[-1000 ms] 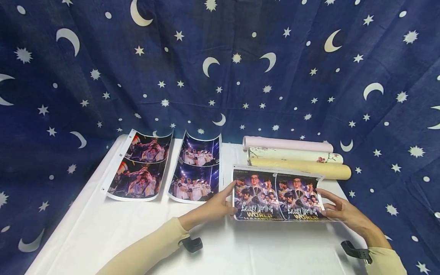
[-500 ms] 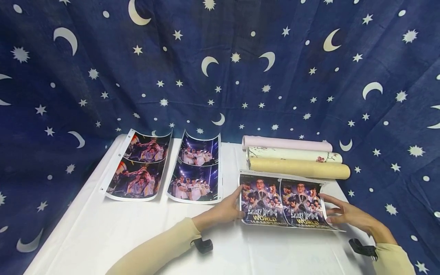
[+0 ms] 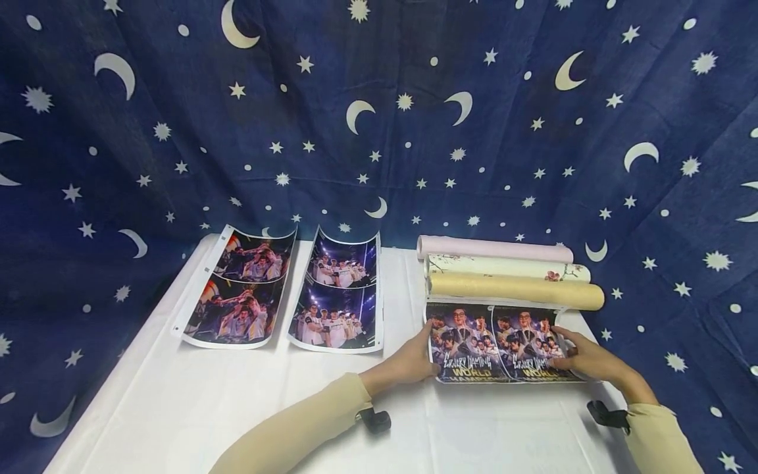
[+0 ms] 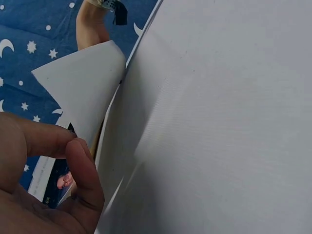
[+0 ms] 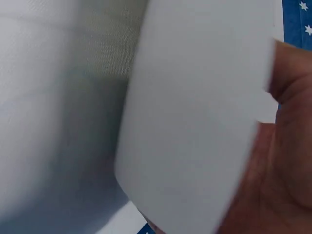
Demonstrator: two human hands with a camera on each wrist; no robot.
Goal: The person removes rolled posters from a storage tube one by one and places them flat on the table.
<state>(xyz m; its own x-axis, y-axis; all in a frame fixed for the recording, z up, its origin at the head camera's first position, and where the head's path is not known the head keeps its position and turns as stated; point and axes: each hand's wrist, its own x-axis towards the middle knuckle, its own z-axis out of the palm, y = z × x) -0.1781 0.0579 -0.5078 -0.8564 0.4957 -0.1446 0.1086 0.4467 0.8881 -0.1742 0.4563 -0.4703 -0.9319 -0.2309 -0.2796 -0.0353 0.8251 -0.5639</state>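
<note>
A printed poster sheet (image 3: 503, 352) with two copies of a group picture and large lettering is held just in front of the rolls on the right. On its left edge, my left hand (image 3: 410, 359) pinches the paper between thumb and fingers. The right edge is gripped by my right hand (image 3: 595, 362), thumb in front. From the left wrist view, the sheet's white back (image 4: 85, 75) curves up beyond the pinching fingertips (image 4: 80, 148). In the right wrist view the paper (image 5: 190, 117) bends into the palm and hides part of that hand.
Behind the sheet lie a yellow roll (image 3: 515, 291), a flowered roll (image 3: 503, 267) and a pink roll (image 3: 494, 249). Two curling photo prints (image 3: 243, 309) (image 3: 340, 316) lie at the left on the white-covered table (image 3: 331, 421). A dark blue star-and-moon cloth (image 3: 379, 131) hangs behind.
Both hands have shifted the poster sheet to the right, and in the last half second slightly back toward the yellow roll. The rolls and the two prints at the left stay put.
</note>
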